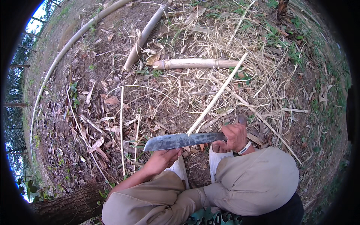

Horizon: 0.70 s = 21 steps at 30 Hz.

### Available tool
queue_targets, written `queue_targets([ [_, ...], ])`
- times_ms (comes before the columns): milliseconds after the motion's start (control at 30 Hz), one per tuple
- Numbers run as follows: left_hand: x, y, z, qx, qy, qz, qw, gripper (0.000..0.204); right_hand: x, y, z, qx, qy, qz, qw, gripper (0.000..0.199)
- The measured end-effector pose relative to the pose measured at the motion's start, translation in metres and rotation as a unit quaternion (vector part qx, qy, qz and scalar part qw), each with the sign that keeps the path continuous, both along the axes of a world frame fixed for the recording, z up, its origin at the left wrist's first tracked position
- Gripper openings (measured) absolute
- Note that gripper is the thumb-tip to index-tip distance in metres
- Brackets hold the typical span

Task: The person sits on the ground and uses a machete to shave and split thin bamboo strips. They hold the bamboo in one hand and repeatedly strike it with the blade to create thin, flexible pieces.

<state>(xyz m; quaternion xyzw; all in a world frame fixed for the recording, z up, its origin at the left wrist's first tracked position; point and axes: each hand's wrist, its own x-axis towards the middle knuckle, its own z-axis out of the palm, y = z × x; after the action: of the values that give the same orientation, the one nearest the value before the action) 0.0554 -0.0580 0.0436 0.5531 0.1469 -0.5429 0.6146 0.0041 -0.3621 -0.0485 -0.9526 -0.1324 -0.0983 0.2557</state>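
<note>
Near the knees (262, 176), the right hand (234, 137) clamps the machete (183, 141), the left hand (164, 160) (grip hidden, cannot tell) sits beneath, far shavings (262, 80) lie cut, and one strip (217, 93) seems unfinished.

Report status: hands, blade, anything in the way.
Machete in right fingers; left fingers at its blade's lower edge, grip hidden. Pale strip meets blade's upper edge in view. Pole appears behind strip's far end.

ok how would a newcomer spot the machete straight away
Find the beige trousers near the bottom edge. Just above them on the right, the right hand grips the machete. Its broad, dark-mottled blade points left, unlike the narrow pale strips nearby.
</note>
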Motion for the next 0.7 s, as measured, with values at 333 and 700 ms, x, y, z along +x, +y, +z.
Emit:
queue_targets([
  [333, 0.002, 0.060, 0.002, 0.027, -0.033, 0.041, 0.998, 0.024, -0.024, -0.121, 0.018, -0.019, 0.144, -0.374, 0.916, 0.050],
  [700, 0.014, -0.004, -0.017, 0.016, -0.120, 0.045, 0.992, 0.024, 0.011, 0.041, 0.028, 0.084, 0.085, -0.001, 0.993, 0.047],
])
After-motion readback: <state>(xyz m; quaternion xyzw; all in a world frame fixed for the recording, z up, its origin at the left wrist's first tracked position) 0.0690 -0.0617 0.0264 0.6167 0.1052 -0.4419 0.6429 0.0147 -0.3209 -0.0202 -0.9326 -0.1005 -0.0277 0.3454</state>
